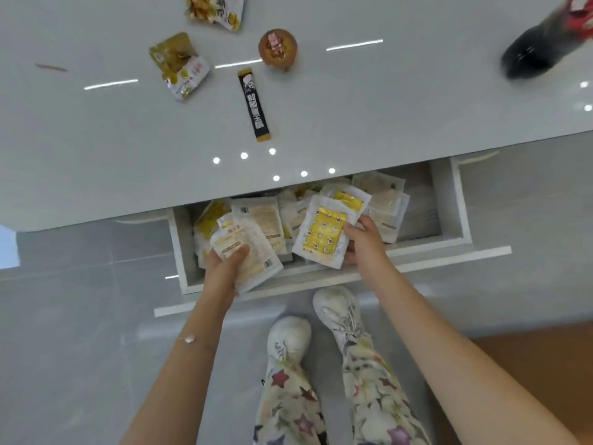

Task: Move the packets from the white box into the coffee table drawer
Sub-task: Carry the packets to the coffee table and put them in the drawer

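Drawer [181, 261] of the coffee table stands pulled out, with a loose pile of packets [385, 200] inside, too overlapped to count. My left hand [224, 268], fingers curled, grips a stack of pale packets [247, 245] over the front left corner, two at least. My right hand [362, 242] pinches two yellow-faced packets [324, 232] by one edge above the middle. On the tabletop [385, 107]: two snack bags [179, 65], one black stick sachet [254, 106], one round brown item [278, 49], one dark bottle [539, 49].
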The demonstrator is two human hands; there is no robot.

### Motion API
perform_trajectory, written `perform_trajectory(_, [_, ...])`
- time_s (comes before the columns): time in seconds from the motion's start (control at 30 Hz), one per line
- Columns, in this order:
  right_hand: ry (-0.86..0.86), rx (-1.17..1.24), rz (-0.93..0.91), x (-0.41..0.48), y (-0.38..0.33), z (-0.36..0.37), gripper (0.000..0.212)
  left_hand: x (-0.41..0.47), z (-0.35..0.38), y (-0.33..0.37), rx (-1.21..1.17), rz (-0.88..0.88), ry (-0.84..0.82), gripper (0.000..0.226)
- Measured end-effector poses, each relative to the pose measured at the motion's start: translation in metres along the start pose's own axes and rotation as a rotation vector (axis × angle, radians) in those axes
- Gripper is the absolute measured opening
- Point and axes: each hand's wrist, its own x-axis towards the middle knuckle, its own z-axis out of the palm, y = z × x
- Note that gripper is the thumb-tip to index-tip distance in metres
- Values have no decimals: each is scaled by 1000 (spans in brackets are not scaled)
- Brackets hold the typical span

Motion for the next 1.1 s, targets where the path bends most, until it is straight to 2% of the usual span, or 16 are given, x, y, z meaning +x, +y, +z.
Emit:
perform_trajectory(0.1, [-12,-72,11,13,5,2,22,9,4,-8,26,17,89,33])
perform_trajectory(0.27, [-61,-319,-19,4,-5,-2,34,-1,9,0,319,175,252,42])
perform_trajectory(0.37, [-81,-518,-90,-26,-31,-7,56,-25,6,19,469,321,277,64])
perform_trajectory(0.5, [-165,-736,-221,-86,-82,-10,56,-81,7,71,664,531,216,54])
perform_trajectory(0.63, [-210,-907,-332,-155,-142,-6,58,-144,0,130,1001,618,220,57])
perform_trajectory(0.73, [-192,-1103,-411,-211,-182,-5,61,-198,-8,173,1225,666,258,58])
perform_trajectory(0.9, [-70,-1437,-624,-305,-224,-9,63,-288,-25,214,1218,624,334,59])
perform_trajectory(1.1, [-73,-1593,-813,-384,-238,-13,61,-372,-45,222,1371,611,343,63])
